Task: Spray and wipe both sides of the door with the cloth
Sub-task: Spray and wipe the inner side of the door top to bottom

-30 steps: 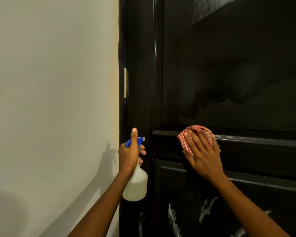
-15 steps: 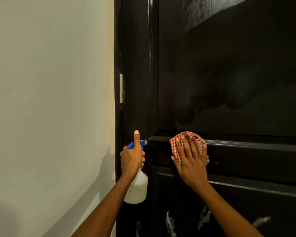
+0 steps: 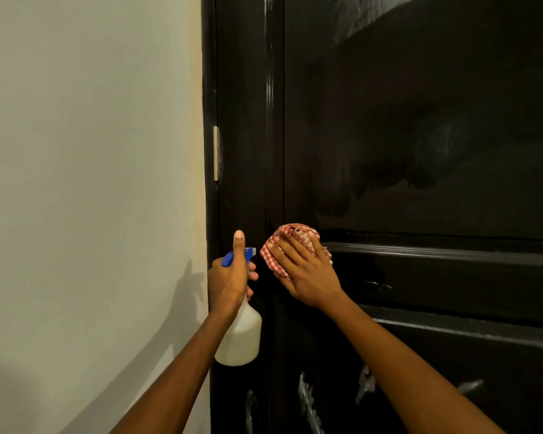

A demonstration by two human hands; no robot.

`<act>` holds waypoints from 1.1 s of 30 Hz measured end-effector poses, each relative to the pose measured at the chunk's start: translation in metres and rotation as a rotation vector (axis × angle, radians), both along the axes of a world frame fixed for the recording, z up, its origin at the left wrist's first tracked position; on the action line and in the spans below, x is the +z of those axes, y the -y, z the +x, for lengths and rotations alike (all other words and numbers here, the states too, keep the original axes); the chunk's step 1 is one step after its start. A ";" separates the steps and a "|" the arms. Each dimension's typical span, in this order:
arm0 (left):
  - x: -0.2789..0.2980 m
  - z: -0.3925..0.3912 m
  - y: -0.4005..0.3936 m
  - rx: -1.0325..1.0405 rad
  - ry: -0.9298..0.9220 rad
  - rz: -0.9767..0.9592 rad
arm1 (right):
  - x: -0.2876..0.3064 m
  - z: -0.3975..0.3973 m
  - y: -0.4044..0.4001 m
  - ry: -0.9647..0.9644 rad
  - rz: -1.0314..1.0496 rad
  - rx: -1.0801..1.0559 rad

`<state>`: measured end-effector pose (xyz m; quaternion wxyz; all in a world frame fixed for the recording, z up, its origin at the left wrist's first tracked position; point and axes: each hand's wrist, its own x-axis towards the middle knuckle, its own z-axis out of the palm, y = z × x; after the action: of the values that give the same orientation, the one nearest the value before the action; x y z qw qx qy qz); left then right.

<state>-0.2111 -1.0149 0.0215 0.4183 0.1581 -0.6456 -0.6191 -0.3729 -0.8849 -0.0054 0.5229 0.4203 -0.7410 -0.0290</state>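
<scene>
One cloth, one spray bottle, one dark door
Right hand (image 3: 308, 274) presses the checked cloth (image 3: 290, 249) flat-fingered against the door (image 3: 420, 120) rail; left hand (image 3: 231, 277) grips the spray bottle (image 3: 240, 336) beside it; no readable label

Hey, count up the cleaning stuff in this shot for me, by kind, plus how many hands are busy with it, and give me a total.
Spray bottles: 1, the white bottle with a blue head, held by the left hand.
Cloths: 1, the red checked cloth, pressed on the door by the right hand.
Hands: 2.
Total: 4.
</scene>
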 end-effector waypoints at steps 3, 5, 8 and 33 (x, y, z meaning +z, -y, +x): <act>-0.006 -0.002 -0.014 -0.024 -0.009 -0.016 | -0.001 -0.006 -0.053 -0.041 -0.068 0.006; -0.006 -0.006 -0.026 -0.053 -0.005 -0.022 | -0.003 -0.006 -0.096 -0.074 -0.156 -0.017; -0.004 -0.010 -0.044 -0.101 -0.002 -0.035 | -0.014 -0.004 -0.157 -0.060 -0.346 -0.119; 0.044 -0.015 -0.068 -0.148 -0.105 -0.119 | 0.107 -0.021 -0.191 -0.113 -0.588 -0.272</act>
<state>-0.2260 -0.9471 0.0650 0.4133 0.0522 -0.6685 -0.6161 -0.3938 -0.6938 0.1013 0.6535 0.1461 -0.7368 0.0933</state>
